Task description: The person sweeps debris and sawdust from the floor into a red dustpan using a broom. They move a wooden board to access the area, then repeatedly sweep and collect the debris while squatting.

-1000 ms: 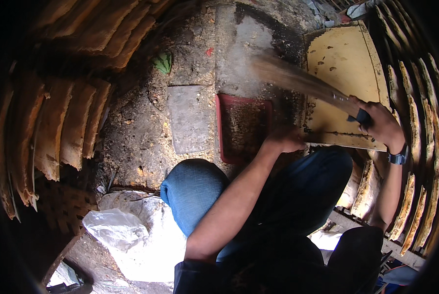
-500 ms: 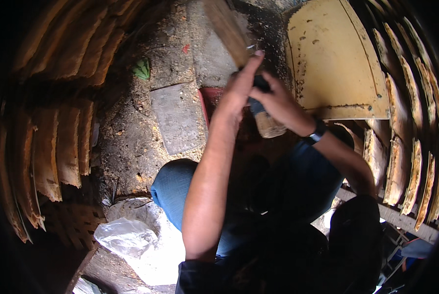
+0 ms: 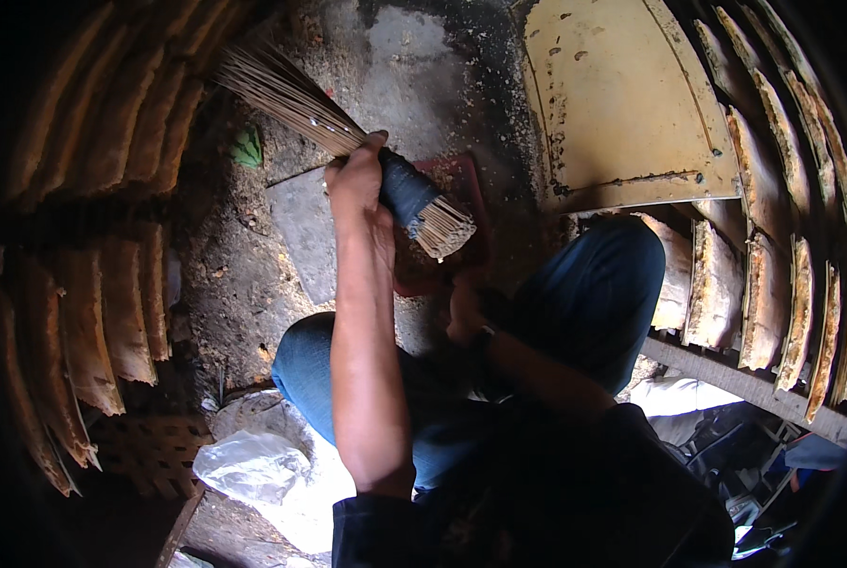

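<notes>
My left hand (image 3: 355, 185) is wrapped round a stick broom (image 3: 296, 99), just above its black binding (image 3: 406, 194). The thin bristles fan out to the upper left, and the bundle's blunt end points down to the right. Under that end lies a shallow red tray (image 3: 480, 213), with bits of debris in it. My right hand (image 3: 465, 310) is low in the shadow by the tray's near edge, between my knees. Its fingers are too dark to make out, and I cannot tell whether it touches the tray.
Racks of curved brown sheets stand on the left (image 3: 92, 322) and right (image 3: 759, 265). A yellowish panel (image 3: 632, 104) is at the upper right. Crumbs litter the floor around a grey slab (image 3: 300, 222). A green leaf piece (image 3: 247, 149) and a clear plastic bag (image 3: 253, 466) lie leftward.
Both hands were together at the broom; the right has let go and dropped toward my knees. My left hand has swung the broom leftward, uncovering more of the tray.
</notes>
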Motion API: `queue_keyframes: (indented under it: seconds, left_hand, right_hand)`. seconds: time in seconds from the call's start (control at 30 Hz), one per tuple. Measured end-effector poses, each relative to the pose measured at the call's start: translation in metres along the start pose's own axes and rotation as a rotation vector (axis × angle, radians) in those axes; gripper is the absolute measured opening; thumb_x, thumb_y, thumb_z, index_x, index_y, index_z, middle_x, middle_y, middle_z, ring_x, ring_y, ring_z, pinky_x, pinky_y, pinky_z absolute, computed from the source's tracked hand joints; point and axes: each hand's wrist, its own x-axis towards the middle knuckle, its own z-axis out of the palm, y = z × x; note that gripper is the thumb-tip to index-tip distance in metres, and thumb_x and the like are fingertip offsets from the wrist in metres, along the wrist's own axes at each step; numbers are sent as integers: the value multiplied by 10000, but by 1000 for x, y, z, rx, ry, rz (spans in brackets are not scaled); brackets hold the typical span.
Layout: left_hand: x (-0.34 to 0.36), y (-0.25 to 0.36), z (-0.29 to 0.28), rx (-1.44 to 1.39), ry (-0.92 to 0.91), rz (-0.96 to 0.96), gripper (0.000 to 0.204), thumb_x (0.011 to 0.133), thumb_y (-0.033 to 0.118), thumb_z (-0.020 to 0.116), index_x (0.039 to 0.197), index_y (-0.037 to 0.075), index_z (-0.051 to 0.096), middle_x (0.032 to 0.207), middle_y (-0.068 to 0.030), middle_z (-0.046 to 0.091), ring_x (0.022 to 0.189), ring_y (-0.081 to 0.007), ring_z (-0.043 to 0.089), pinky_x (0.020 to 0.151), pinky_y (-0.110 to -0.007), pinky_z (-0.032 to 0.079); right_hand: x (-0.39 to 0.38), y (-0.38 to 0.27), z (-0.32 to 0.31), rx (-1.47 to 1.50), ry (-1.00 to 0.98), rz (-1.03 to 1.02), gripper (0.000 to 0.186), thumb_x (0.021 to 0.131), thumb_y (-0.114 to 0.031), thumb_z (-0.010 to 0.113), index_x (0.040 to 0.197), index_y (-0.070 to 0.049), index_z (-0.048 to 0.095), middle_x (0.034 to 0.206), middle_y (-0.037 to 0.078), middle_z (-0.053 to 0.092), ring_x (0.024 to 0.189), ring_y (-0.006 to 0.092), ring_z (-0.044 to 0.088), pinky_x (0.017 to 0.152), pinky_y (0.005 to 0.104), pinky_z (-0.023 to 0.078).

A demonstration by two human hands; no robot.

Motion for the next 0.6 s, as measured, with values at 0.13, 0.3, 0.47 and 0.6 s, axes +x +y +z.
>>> queue_keyframes:
  seconds: [0.13, 0.3, 0.47, 0.6]
  left_hand:
    - [-10, 8, 9, 33, -121, -38, 240, 924, 139, 590, 1075, -47, 588, 840, -136, 615, 704, -254, 644, 585, -362, 568]
    - [-7, 22, -17, 61, -191, -27, 285, 954, 153, 551, 1154, -50, 535, 861, -141, 617, 713, -249, 649, 624, -351, 576]
    - [-14, 23, -13, 78, -238, -58, 283, 957, 168, 549, 1146, -43, 540, 854, -134, 619, 696, -232, 642, 622, -340, 568]
    - [-19, 19, -14, 88, -246, -67, 278, 954, 171, 555, 1136, -39, 551, 846, -134, 626, 680, -228, 637, 618, -337, 563]
  right_hand:
    - [46, 23, -19, 159, -378, 322, 502, 927, -612, 414, 1186, -206, 555, 928, 0, 625, 840, 187, 599, 897, 443, 440]
    - [7, -7, 2, 292, -542, 273, 528, 949, -623, 351, 1198, -214, 573, 988, 2, 661, 873, 156, 617, 891, 410, 463]
    - [28, -5, -8, 326, -557, 202, 427, 991, -516, 371, 1208, -208, 571, 1038, 6, 663, 901, 157, 630, 875, 375, 485]
    - [18, -4, -7, 329, -478, 86, 280, 969, -338, 488, 1184, -177, 568, 1076, 22, 631, 901, 168, 618, 866, 375, 496]
